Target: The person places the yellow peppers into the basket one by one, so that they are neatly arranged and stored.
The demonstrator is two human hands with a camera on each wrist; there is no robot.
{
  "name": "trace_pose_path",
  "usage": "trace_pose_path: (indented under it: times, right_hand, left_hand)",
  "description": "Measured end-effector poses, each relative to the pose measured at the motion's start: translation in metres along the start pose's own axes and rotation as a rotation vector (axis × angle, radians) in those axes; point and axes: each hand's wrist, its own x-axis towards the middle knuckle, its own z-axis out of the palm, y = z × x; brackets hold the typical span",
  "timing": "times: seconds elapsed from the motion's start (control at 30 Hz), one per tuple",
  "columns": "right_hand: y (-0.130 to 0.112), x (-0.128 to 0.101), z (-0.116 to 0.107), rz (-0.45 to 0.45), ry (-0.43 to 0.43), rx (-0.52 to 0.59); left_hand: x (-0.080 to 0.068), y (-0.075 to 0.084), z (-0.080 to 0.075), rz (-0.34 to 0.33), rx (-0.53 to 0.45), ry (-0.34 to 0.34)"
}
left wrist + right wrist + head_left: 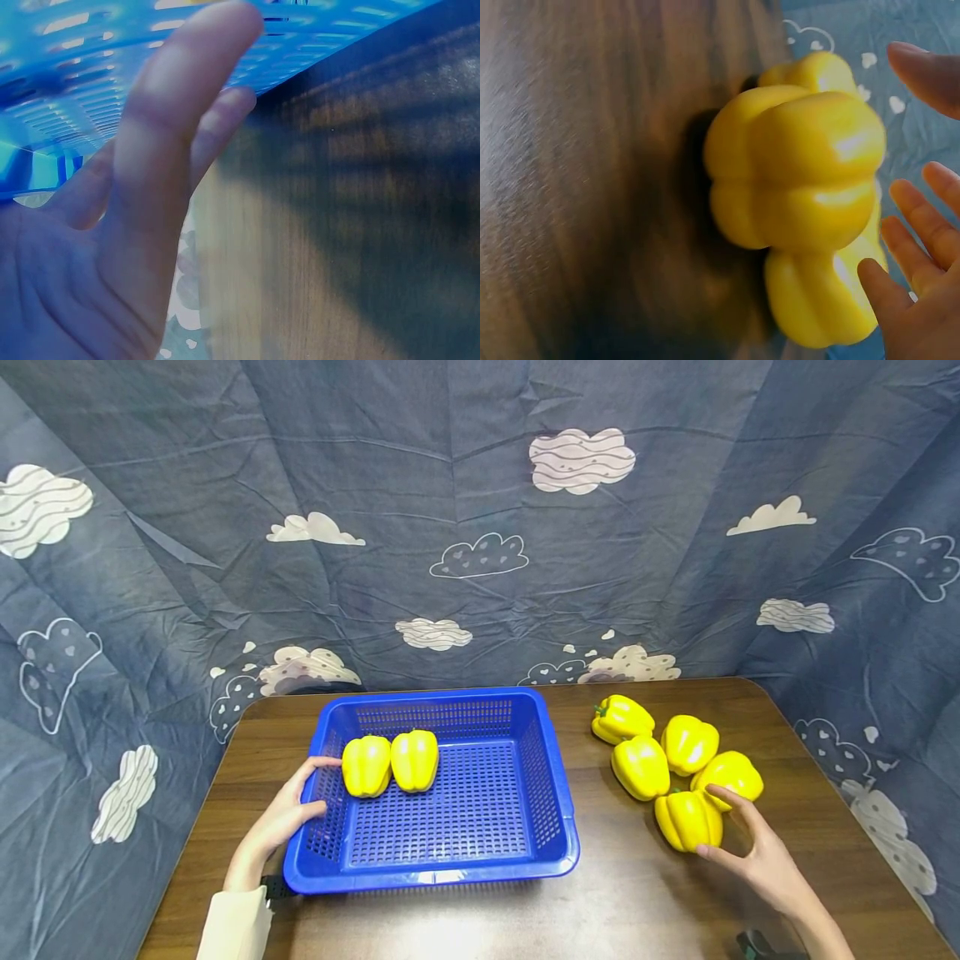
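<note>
Reaching for a yellow pepper (688,819) beside a blue basket (551,810) on a wooden table (637,902).
The right hand (753,852), fingers spread, cups the nearest of five loose peppers without gripping it; the left hand (281,818) rests open against the basket's left wall, two peppers (390,762) inside.

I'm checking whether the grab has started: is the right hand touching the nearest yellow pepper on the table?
Apart. The right wrist view shows open space between the right hand's spread fingers and the nearest pepper.
</note>
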Motion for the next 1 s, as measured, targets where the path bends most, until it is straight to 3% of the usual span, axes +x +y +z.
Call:
trace_pose_path:
  times: [0.4,0.77,1.0]
  right_hand:
    - [0.02,-0.003,0.006,-0.041,0.004,-0.049]
    - [0.025,-0.001,0.009,0.012,-0.043,-0.047]
    - [0.025,-0.002,0.013,0.01,-0.033,-0.058]
  left_hand:
    - [0.0,0.001,0.0,-0.028,0.009,0.003]
    - [0.0,0.001,0.001,-0.004,0.009,0.001]
    - [-0.001,0.002,0.001,-0.024,0.025,0.011]
